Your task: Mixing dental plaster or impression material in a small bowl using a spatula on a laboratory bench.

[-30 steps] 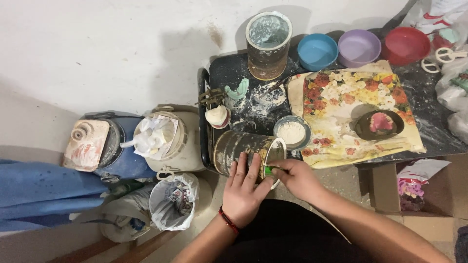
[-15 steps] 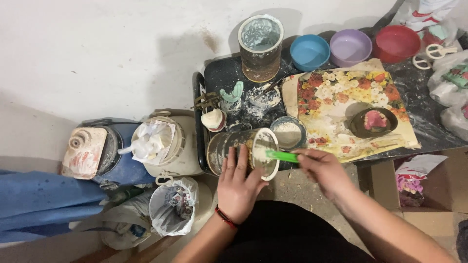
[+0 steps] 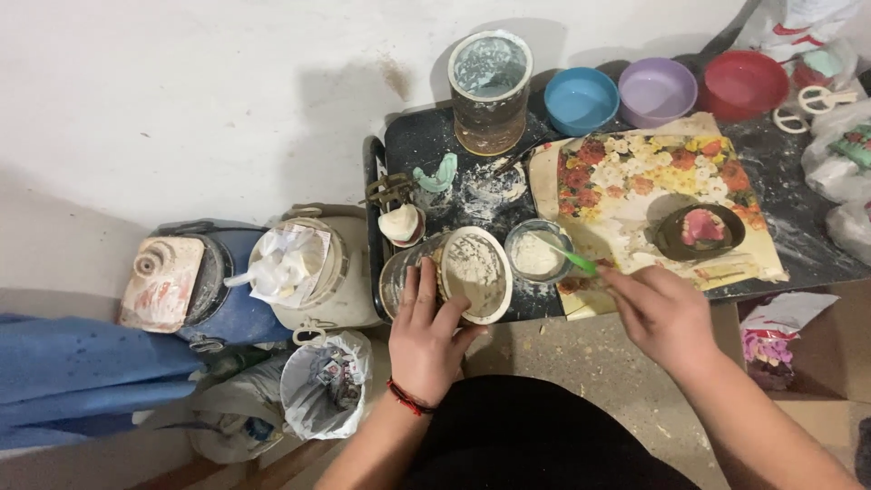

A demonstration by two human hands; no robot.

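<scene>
The dark worktop (image 3: 798, 236) is crowded right up to its near edge, and what open room there is lies on the dusty floor (image 3: 581, 363) in front of it, between the person's two arms. Against the pale wall (image 3: 181, 91) at the back stand a tall powder-caked jar (image 3: 490, 91) and three bowls in a row, a blue bowl (image 3: 581, 98), a purple bowl (image 3: 655, 91) and a red bowl (image 3: 744, 83).

The left hand (image 3: 426, 336) is closed round a tin (image 3: 445, 277) tipped on its side at the worktop's front left corner; the fingers lie over its wall and the thumb sits near the rim, with its powdery mouth turned toward the right. Just beside that mouth stands a small glass cup (image 3: 537, 252) with white powder in it. The right hand (image 3: 662, 313) has its grip pinched shut on a green spatula (image 3: 572, 260), whose far end reaches over the cup's rim.

A flowered mat (image 3: 635, 181) covers the middle of the worktop, with a small dark dish (image 3: 699, 231) on it, well clear of both hands. White powder dusts the dark surface behind the tin. Left of the worktop, on the floor, stand a lidded white bucket (image 3: 313, 272) and an open bag of rubbish (image 3: 327, 386).
</scene>
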